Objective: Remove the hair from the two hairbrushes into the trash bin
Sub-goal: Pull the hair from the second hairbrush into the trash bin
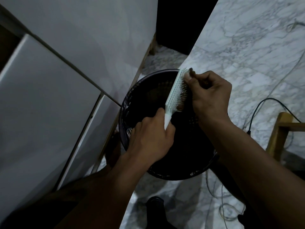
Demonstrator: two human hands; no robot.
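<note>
Left hand (148, 139) clamped on brush (175, 92) handle over bin (125, 113); right hand (209, 95) pinching hair (191, 71) at 12 o'clock end. Hair's light, tangled: grab near bristle roots

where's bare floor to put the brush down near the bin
Bare marble floor beyond the trash bin, right of the white cabinet. Crowded at right: black cable, thin wires, wooden frame.

Hairbrush (175, 91) above trash bin (158, 172), beside cabinet (49, 96)
</note>
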